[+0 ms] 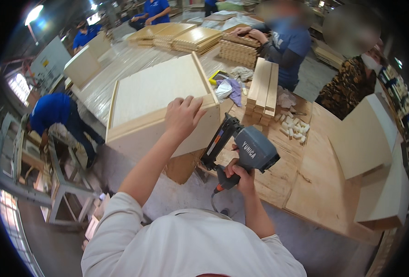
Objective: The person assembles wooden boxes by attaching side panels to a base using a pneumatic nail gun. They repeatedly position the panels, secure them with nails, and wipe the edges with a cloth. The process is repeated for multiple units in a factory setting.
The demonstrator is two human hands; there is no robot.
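Note:
A pale wooden box (160, 92), with a raised rim around a recessed panel, is tilted on the table's near edge in front of me. My left hand (183, 115) grips its near rim, fingers bent over the edge and palm against the side. To the right, my right hand (241, 177) is wrapped around the handle of a dark grey and black nail gun (256, 148). The gun's long black magazine (219, 142) stands beside the box's right side. A grey cord or hose hangs from the red-tipped handle end.
Wooden strips (263, 87) are stacked right of the box, beside small white blocks (294, 128). Pale open boxes (382, 194) stand at the far right. A purple cloth (235, 91) lies behind. Co-workers stand around the table; one bends by a metal frame (68, 180) at left.

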